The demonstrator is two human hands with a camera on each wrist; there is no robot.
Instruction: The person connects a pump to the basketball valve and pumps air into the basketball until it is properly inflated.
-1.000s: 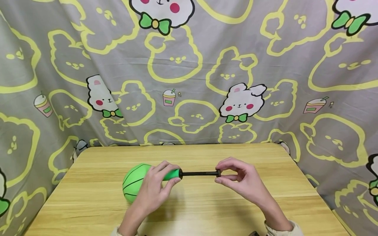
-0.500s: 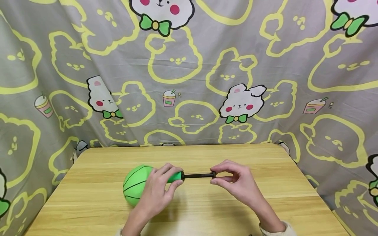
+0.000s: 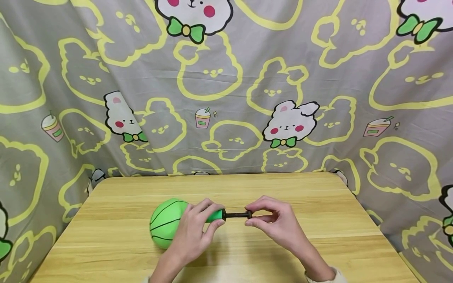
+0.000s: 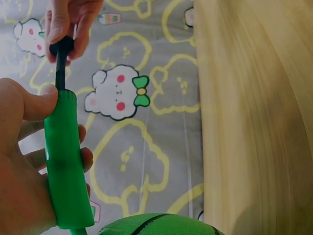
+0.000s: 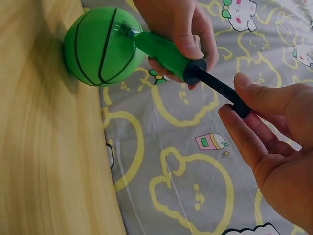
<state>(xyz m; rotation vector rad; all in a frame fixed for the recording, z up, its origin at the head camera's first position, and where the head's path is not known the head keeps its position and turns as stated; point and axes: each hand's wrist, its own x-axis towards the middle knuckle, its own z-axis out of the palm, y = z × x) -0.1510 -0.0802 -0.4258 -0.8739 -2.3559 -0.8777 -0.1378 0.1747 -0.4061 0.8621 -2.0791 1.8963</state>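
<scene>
On the counter (image 3: pixel 226 184), to the left, sits a green ball (image 3: pixel 164 225). A green pump (image 4: pixel 66 161) runs left to right, its tip (image 5: pixel 130 33) meeting the ball. The left hand (image 3: pixel 194 232), nearer the ball, grips the pump; the right hand (image 3: pixel 283 226) pinches its black knob (image 3: pixel 249 214).

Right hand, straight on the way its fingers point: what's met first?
Likely the black collar on the green pump, along the exposed rod; the left hand grips close beside it, so order is unsure.
</scene>
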